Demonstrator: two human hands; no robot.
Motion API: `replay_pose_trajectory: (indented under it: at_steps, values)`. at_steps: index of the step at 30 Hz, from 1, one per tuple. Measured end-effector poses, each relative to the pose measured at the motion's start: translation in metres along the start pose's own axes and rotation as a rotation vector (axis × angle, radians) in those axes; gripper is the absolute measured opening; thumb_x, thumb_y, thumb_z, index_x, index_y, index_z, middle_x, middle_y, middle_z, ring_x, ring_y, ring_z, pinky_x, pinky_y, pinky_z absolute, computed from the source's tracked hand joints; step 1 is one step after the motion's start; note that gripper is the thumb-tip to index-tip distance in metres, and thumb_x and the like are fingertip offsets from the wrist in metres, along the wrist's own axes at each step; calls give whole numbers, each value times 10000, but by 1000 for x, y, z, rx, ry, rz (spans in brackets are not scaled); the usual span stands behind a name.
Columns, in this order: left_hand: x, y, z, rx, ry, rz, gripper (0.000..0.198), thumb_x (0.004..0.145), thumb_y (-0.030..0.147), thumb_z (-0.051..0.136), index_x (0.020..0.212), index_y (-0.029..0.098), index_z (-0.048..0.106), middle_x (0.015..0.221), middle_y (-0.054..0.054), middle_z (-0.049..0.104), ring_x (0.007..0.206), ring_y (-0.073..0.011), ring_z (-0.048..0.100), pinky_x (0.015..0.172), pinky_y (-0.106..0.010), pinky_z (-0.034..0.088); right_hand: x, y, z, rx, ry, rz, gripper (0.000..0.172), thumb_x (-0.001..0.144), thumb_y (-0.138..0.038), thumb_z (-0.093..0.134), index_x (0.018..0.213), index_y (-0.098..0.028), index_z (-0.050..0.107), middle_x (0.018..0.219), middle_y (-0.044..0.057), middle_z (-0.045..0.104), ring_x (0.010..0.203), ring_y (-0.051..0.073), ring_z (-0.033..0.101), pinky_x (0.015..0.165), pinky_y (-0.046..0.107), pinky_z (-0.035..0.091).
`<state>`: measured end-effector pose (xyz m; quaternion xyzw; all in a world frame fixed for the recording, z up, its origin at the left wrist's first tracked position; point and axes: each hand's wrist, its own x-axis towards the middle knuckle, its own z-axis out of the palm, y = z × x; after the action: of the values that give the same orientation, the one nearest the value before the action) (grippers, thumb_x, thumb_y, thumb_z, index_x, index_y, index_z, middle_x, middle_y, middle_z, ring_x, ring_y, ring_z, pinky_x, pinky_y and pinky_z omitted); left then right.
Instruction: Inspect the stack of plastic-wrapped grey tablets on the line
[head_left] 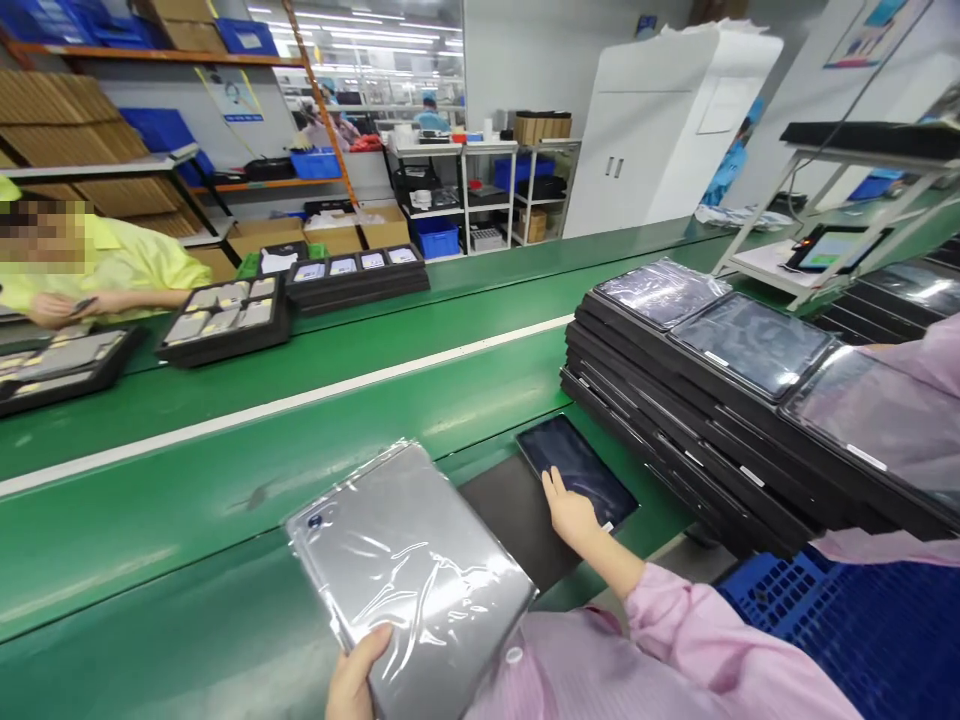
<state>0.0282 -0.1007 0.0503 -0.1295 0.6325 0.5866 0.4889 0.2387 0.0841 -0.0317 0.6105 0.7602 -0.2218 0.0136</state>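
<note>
**Two tablets in hand at the green belt, much of the scene cut off**

The person's left hand grips the near edge of a grey tablet in clear plastic wrap, back side up, with a small camera lens near its far-left corner. Only the thumb and part of the palm show; the thumb lies on top of the wrap, the other fingers are hidden under the tablet, and the bottom edge of the view cuts off the wrist. The wrapped tablet hangs tilted over the near edge of the green conveyor belt.

The right hand reaches forward, fingers held close together and laid flat on the near end of a dark tablet, which lies screen up beside a black mat. Whether the thumb hooks under it cannot be told. The pink sleeve covers the forearm.

Just right of the dark tablet rises a stack of black trays holding wrapped tablets; a second pink sleeve at the right edge hides its far end. A blue crate sits below, partly covered. Across the belt, a person in yellow works over more trays, the contents too small to make out.
</note>
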Motion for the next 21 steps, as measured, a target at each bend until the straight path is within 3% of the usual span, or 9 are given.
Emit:
replay_pose_trajectory:
  at_steps: [3, 7, 9, 12, 15, 18, 20, 21]
  values:
    - [-7, 1, 6, -34, -25, -41, 172, 466, 170, 659, 621, 171, 585, 497, -6, 631, 425, -199, 585, 466, -306, 485, -1, -2, 6, 187, -40, -26, 453, 835, -115, 392, 1272, -67, 498, 1344, 276, 449, 873, 299, 675, 736, 430, 541]
    - [-14, 4, 16, -55, -116, -12, 201, 381, 174, 597, 580, 169, 578, 511, -14, 640, 388, -204, 558, 397, -311, 449, -6, -19, -25, 513, -112, -167, 414, 935, -333, 242, 1177, -126, 506, 1007, 140, 651, 695, 184, 662, 554, 305, 543]
    - [-19, 5, 24, -64, -144, 21, 214, 349, 175, 587, 562, 169, 576, 509, -8, 641, 373, -190, 542, 368, -287, 423, -13, -30, -49, 683, -196, -279, 389, 909, -438, 305, 1009, -150, 547, 816, 63, 645, 583, 150, 610, 487, 260, 501]
    - [-27, 6, 34, -102, -178, 75, 243, 328, 154, 589, 570, 168, 595, 509, -3, 644, 412, -188, 561, 398, -278, 442, -25, -42, -87, 775, -278, -446, 296, 811, -455, 503, 682, -189, 490, 548, -41, 495, 488, 115, 489, 463, 218, 399]
    - [-33, 8, 40, -141, -231, 120, 331, 324, 108, 588, 647, 167, 634, 574, -20, 678, 505, -211, 602, 483, -308, 492, -33, -53, -112, 584, -150, -544, 326, 832, -384, 485, 578, -203, 389, 534, -47, 432, 515, 117, 436, 482, 226, 327]
    - [-37, 8, 43, -149, -288, 167, 381, 339, 76, 581, 704, 157, 650, 600, -28, 681, 523, -204, 588, 489, -297, 470, -50, -75, -111, 439, 42, -586, 292, 858, -252, 445, 577, -208, 379, 565, -18, 443, 523, 131, 424, 479, 253, 299]
    - [-39, 5, 46, -149, -298, 197, 367, 353, 58, 571, 700, 153, 644, 586, -20, 662, 504, -181, 555, 470, -279, 433, -71, -97, -98, 521, -67, -819, 268, 889, -187, 407, 626, -198, 460, 613, 12, 496, 541, 135, 456, 478, 258, 326]
    - [-40, 3, 47, -151, -288, 209, 359, 360, 48, 568, 696, 153, 641, 575, -13, 650, 504, -173, 545, 474, -276, 425, -85, -109, -90, 594, -238, -1030, 257, 914, -185, 398, 688, -187, 520, 673, 32, 542, 580, 138, 493, 493, 252, 364]
